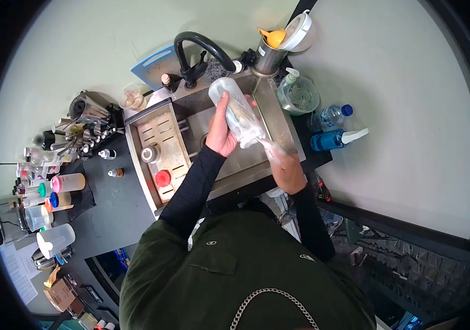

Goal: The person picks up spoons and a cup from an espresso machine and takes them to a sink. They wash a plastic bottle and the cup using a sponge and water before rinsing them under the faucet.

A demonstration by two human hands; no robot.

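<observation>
A clear plastic bottle or container [229, 99], with whitish suds at its lower end, is held tilted over the steel sink [249, 168]. My left hand [222, 129] is wrapped round its side, thumb along the wall. At the lower end, my right hand [284, 168] is wet and soapy, its fingers at the container's mouth among the suds; what they hold there is hard to make out. The black faucet [205, 41] arches just behind the container.
Left of the basin, a slotted tray [161, 129] bears a red lid [163, 178] and a small jar [150, 153]. A soapy tub [303, 96], blue spray bottle [327, 141] and steel canister [268, 58] stand at the right. Bottles and utensils crowd the left counter [103, 212].
</observation>
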